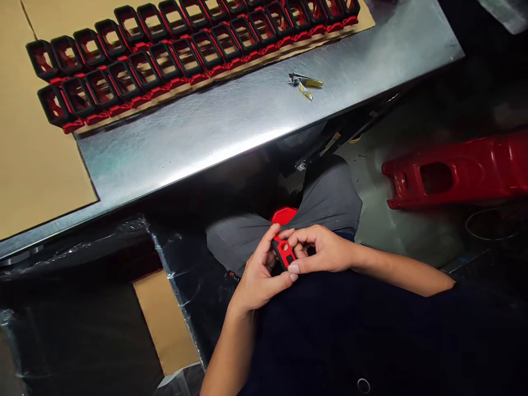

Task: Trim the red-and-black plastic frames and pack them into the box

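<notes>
Over my lap, a small red-and-black moulded plastic part (284, 252) with a round hole is held between both hands. My left hand (262, 269) curls around its left side, with the thumb along the near end and a finger at the far end. From the right, my right hand (317, 250) pinches it, thumb at the near corner and fingers by its right edge. My fingers cover some of its edges. Beyond my hands, nippers with yellow handles (305, 85) lie spread on the metal table.
Rows of red-and-black frame-shaped parts (173, 60) stand on cardboard (33, 176) along the metal table (198, 132). A large red moulded piece (474, 170) is at the right. Black plastic sheeting (74, 313) and a cardboard strip (167, 324) are at the lower left.
</notes>
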The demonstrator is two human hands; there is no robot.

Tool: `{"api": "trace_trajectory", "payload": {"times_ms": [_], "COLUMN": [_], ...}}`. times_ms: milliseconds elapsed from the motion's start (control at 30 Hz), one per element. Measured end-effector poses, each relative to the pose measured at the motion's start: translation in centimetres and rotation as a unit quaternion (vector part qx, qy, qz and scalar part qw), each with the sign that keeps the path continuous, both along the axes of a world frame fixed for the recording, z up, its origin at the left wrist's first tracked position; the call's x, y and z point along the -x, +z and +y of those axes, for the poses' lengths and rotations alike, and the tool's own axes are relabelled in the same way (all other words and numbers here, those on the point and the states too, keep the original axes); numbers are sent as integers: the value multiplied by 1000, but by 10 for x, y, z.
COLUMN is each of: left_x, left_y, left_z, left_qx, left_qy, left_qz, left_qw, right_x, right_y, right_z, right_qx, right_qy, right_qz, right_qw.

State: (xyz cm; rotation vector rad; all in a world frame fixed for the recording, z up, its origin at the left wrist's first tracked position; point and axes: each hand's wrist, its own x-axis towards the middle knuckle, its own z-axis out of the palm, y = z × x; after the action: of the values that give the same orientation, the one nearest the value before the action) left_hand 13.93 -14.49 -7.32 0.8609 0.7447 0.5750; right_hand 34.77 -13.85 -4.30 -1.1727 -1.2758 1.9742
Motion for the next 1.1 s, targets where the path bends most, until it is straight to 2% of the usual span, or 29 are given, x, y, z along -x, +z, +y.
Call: {"api": "trace_trajectory", "payload": {"times_ms": [100,167,233,300,533,733,967,1100], "left_x": [1,2,3,3,2,1,0,0], "left_y": [-1,0,2,5,11,11,9,10], "left_z": [-1,-1,-1,-1,1,1,0,-2], "left_qx": [-8,-6,-12,-37,-115,-129,-182,-179], "left_qy": [2,3,-1,-7,-45,-49,-57,-69], "left_qz": [5,13,30,52,105,132,180,206], "left_qw": [1000,1000,999,998,987,982,965,960], "right_x": [5,6,5,2,-3,0,-2,-2], "right_y": [-4,-8,-11,-12,3,6,4,1], "right_z": [1,3,4,6,6,7,6,6], "right_qx": [19,45,77,95,96,141,152,177], "right_qy": [-30,-80,-137,-158,-82,-81,-74,-94], "right_qz": [-21,-20,-3,24,70,93,89,92], "right_qw": [999,996,988,983,990,982,982,975]}}
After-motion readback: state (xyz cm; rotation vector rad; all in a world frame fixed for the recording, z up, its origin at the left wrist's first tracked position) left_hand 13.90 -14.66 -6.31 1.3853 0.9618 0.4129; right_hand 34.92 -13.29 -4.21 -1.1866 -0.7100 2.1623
